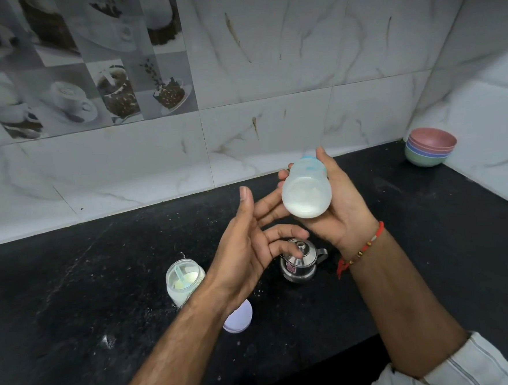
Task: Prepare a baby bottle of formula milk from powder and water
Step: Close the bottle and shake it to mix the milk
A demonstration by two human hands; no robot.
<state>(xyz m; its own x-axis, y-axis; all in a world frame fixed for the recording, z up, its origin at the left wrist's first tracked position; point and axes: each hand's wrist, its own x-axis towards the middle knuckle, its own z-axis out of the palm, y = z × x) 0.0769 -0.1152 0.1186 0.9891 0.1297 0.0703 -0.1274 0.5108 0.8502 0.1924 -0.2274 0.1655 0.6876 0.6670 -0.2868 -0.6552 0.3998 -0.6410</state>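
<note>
From my head view, I am holding the baby bottle (306,195) in my right hand (334,204), fingers and thumb curled round it, its base tipped toward me and white milk pooling inside, up above the black counter (73,295). My left hand (251,252) is hovering just beside it, fingers spread and gripping nothing. Below my hands, the open powder jar (184,282) is standing with a scoop (180,276) inside, near a small steel pot (301,259) and a lilac lid (239,318). Stacked bowls (430,146) are sitting in the far corner.
</note>
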